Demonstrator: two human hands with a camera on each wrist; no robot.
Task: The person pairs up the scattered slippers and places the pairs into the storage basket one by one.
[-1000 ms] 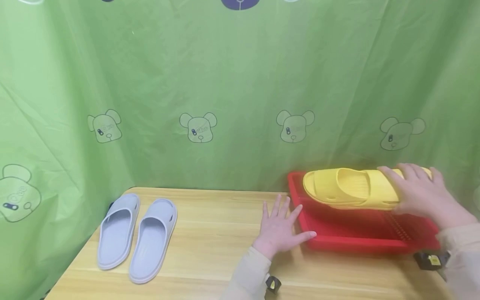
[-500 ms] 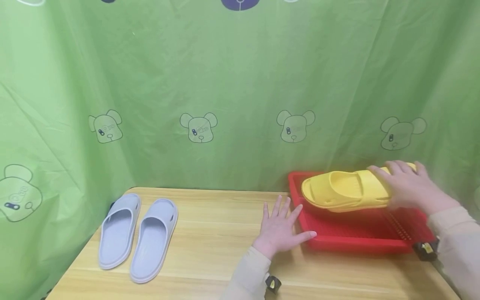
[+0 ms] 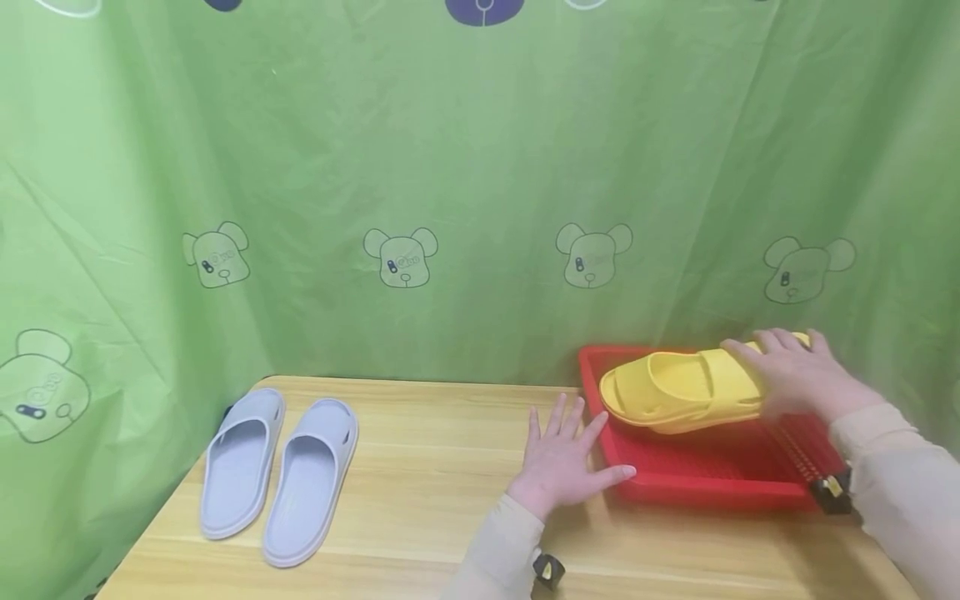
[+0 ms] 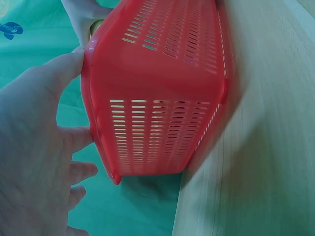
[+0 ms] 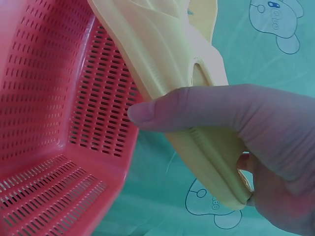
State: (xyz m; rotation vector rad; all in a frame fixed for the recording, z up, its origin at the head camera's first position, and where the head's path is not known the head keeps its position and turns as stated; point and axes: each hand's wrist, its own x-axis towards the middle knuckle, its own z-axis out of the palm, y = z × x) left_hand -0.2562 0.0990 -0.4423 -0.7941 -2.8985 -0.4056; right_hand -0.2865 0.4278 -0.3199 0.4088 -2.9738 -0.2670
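Note:
My right hand (image 3: 798, 379) grips the right end of a pair of yellow slippers (image 3: 663, 387), which look fitted into each other. They are held tilted over a red basket (image 3: 720, 493), their left end lower. In the right wrist view my thumb lies across the yellow slippers (image 5: 162, 64), with the other fingers mostly hidden behind. My left hand (image 3: 557, 462) is spread at the basket's left side. The left wrist view has its thumb and a fingertip touching the rim of the red basket (image 4: 101, 123), without curling round it.
Two grey slippers (image 3: 243, 467) (image 3: 311, 483) lie side by side on the left of the wooden table (image 3: 420, 500). A green curtain (image 3: 480, 150) with bear heads hangs behind the table and along its sides.
My right hand has moved left and a little down with the yellow slippers, whose left end has dipped further into the basket. My left hand stays at the basket's side.

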